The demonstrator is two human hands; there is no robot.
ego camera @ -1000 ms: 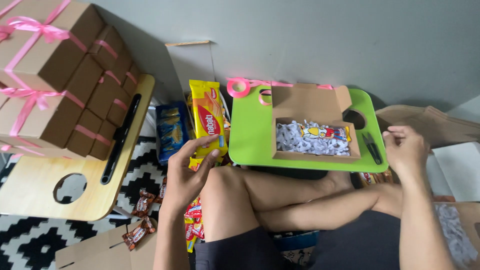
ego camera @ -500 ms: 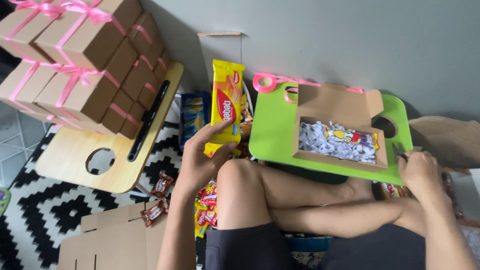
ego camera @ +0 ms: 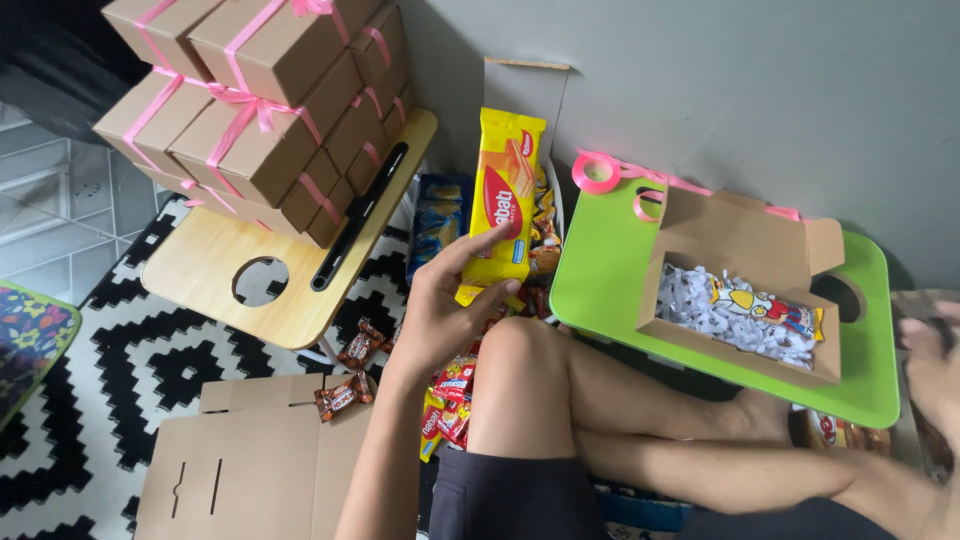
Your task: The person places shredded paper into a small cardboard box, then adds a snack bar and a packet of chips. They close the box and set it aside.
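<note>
2 hands are ours here, and nearest to us sit our bent knee and the flattened brown cardboard sheet on the black-and-white patterned rug. Our left hand is curled around the lower end of a long yellow and orange wafer packet, thumb on its front and fingers under its bottom edge, holding it upright above a heap of small red and yellow snack packs. Our right hand shows only in part at the right edge, blurred, so we cannot tell how open it is; it lies just beside the lime green plastic lap tray. On that tray stands an open brown cardboard box filled with shredded white paper and 1 colourful snack pack. Farther left, a light wooden lap table carries stacked brown boxes tied with pink ribbon, against the grey wall.
</note>
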